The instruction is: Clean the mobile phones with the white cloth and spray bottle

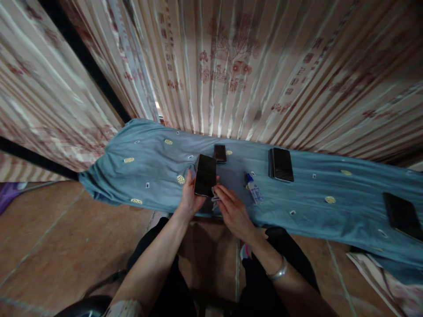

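A: Report the left hand

B: It is clamped on a black phone, fingers wrapped along the left edge. The phone is held screen up, tilted slightly, just above the near edge of the tabletop, which is covered by a blue cloth

A: And the right hand?

B: Its fingers are drawn together at the phone's lower right corner, pinched on a small pale item. What that item is cannot be told; it is too small and partly hidden. A metal bangle sits on that wrist

A: What lies near the phone?

B: A smaller dark phone lies flat just beyond its top edge. A small bottle with a blue cap lies on its side to the right of the hands, near but apart from them. Farther right a large dark device lies flat, and another dark device rests at the far right edge, well apart

A: Surroundings?

B: A striped curtain with red print hangs behind the tabletop. Below it is a brown tiled floor. The person's legs, in dark trousers, show beneath the arms
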The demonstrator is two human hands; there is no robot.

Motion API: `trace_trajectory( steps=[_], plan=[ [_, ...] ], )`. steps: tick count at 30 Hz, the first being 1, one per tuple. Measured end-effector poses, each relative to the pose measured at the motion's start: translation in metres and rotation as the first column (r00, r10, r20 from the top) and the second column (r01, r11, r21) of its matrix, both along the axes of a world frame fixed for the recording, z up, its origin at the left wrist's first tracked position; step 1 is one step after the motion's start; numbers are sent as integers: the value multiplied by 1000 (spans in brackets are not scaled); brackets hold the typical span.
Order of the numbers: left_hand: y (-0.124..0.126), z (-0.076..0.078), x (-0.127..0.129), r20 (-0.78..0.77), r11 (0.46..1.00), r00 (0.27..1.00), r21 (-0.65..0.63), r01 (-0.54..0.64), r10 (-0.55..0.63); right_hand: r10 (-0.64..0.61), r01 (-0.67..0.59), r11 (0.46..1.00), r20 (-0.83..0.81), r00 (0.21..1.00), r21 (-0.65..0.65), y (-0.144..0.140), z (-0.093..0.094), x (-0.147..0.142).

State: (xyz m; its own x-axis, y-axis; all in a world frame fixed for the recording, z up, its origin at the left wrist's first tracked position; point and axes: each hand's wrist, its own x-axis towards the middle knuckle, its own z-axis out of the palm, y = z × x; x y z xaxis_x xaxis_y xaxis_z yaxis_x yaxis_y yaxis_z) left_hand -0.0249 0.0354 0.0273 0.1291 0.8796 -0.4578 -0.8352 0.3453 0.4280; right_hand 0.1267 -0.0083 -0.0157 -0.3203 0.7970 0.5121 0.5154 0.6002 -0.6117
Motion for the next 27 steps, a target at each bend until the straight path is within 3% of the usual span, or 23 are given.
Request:
trace_trajectory(
  steps=[4, 9, 16, 27],
  plan=[
    [-2, 2, 8, -15, 998, 999, -31, 47, -47, -1, -16, 993, 157, 988, 113, -1, -3, -6],
    [-5, 7, 16, -72, 996, 995, -51, 67, -71, -26, -5, 984, 175, 984, 177, 2, 0, -10],
    [-7, 3, 22, -55, 1000, 998, -11, 24, -25, -10, -15, 987, 152, 988, 162, 4, 1, -21],
    [-9, 3, 18, -78, 999, 996, -10, 53, -54, 24, -52, 984, 160, 987, 173, 4, 0, -23]
  ],
)
